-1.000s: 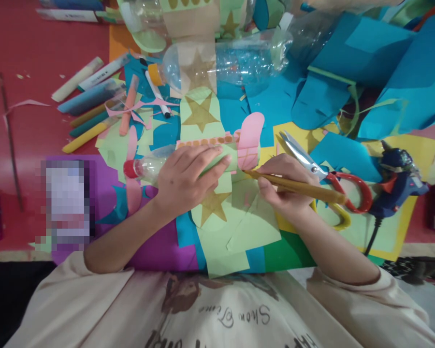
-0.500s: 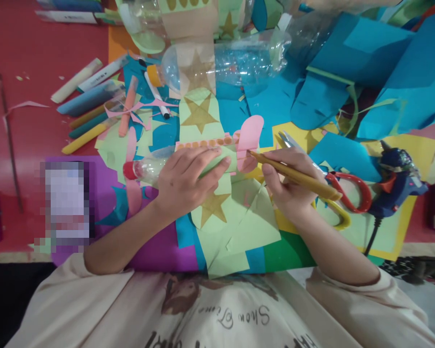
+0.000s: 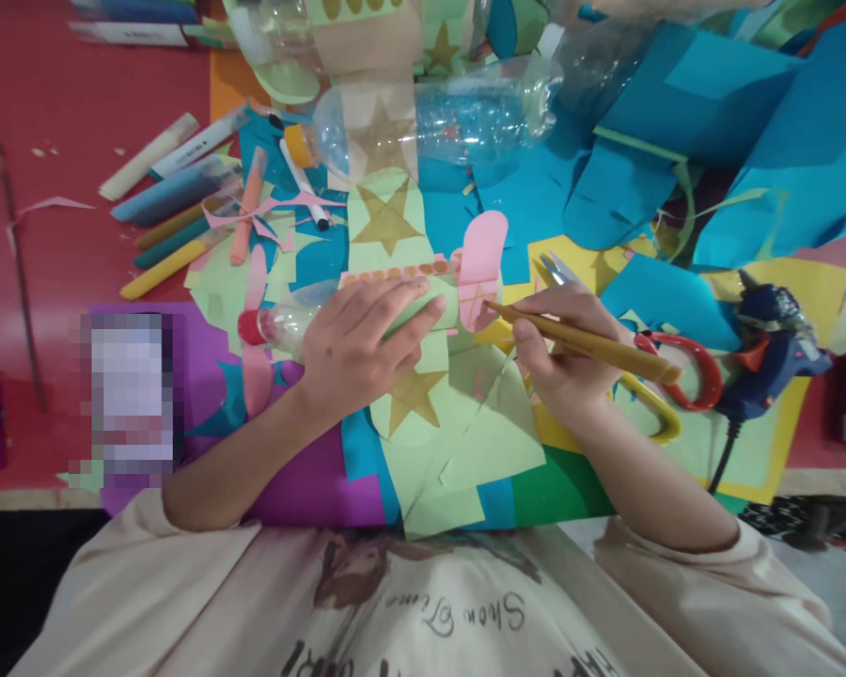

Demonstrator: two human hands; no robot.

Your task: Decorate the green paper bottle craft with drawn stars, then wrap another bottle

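My left hand (image 3: 363,350) lies over a plastic bottle (image 3: 286,320) with a red cap, its fingers curved around the pale green paper on the body and holding it down. A pink rounded paper piece (image 3: 483,246) stands out at the bottle's right end. Between the thumb and fingers of my right hand (image 3: 571,343) is a golden-brown marker (image 3: 606,355), its tip at the lower part of the pink piece, where thin star-like lines show. Pale green paper wings with golden stars (image 3: 417,400) extend above and below the bottle. Part of the bottle is hidden under my left hand.
Scissors (image 3: 705,376) with red and yellow handles lie beside my right hand, near a blue glue gun (image 3: 775,367). Another clear bottle (image 3: 458,118) lies beyond. Several markers (image 3: 173,188) are at the left, above a blurred phone (image 3: 131,395). Blue paper (image 3: 712,103) covers the right.
The marker tip has shifted slightly down and right on the pink piece, and more lines show there. My left hand stays on the bottle, which has barely moved.
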